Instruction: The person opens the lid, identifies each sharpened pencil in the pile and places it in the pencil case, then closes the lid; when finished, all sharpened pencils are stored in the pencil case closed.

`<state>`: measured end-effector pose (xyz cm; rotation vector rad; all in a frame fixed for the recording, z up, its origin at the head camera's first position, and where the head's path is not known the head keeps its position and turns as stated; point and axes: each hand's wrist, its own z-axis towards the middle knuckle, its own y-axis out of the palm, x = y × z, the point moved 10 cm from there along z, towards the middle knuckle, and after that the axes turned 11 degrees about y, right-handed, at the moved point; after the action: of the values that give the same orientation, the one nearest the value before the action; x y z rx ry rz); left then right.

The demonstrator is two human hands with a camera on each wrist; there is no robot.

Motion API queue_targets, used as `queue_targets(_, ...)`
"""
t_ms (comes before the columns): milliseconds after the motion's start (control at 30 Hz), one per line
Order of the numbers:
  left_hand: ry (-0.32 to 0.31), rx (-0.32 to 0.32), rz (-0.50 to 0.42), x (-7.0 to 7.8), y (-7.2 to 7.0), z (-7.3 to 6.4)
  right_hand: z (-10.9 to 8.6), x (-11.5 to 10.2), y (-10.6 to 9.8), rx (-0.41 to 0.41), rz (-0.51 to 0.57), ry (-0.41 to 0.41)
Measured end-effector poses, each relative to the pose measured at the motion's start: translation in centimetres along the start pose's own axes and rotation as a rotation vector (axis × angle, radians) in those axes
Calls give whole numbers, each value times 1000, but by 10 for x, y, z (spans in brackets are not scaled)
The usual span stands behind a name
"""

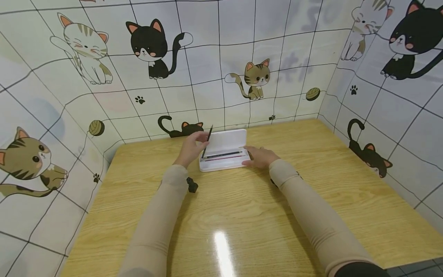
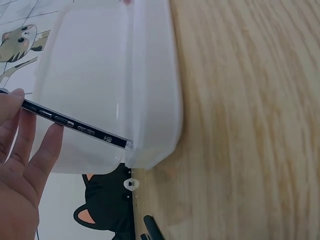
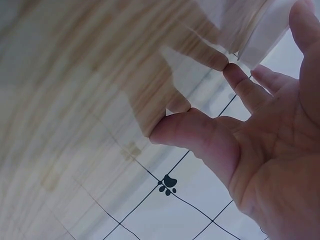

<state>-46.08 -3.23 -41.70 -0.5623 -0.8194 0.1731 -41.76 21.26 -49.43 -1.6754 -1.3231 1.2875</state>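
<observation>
My left hand (image 1: pixel 191 148) pinches a dark pencil (image 2: pixel 75 125) with silver lettering, HB among it, between thumb and fingers. The pencil slants, its lower end at the left end of an open white pencil case (image 1: pixel 221 166). Inside the case another dark pencil (image 1: pixel 223 155) lies lengthwise, with a thin reddish strip beside it. At the case's right end is my right hand (image 1: pixel 262 157), its thumb at the front and a finger at the back, holding that end. In the right wrist view, other fingertips (image 3: pixel 160 131) touch the tabletop.
The case's raised lid (image 1: pixel 226 140) leans back near the cat-patterned wall covering (image 1: pixel 204 88). Wood-grain table (image 1: pixel 221 207) stretches around and in front of the case. A small black object (image 1: pixel 192 185) shows beside the left forearm.
</observation>
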Motion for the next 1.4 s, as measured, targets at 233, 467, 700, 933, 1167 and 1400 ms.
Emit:
queue_targets(233,-3,-76,39,-4,14,0,0,-2,-1,0,2,-7)
queue_targets(467,16,-118,84,-4,19,4,2,-3,-3,11,-14,-12)
queue_targets(700,63,-162,141,-1,23,9,1,-4,-5,24,-27,-12)
queue_targets(933,11,-198,132,-7,31,9,3,0,-3,11,-22,4)
queue_targets(1167,-5,-280,134,-9,49,10,3,2,-1,7,-20,2)
queue_targets(1400,-6,-371,226,-16,66,10,4,3,-1,19,-36,-2)
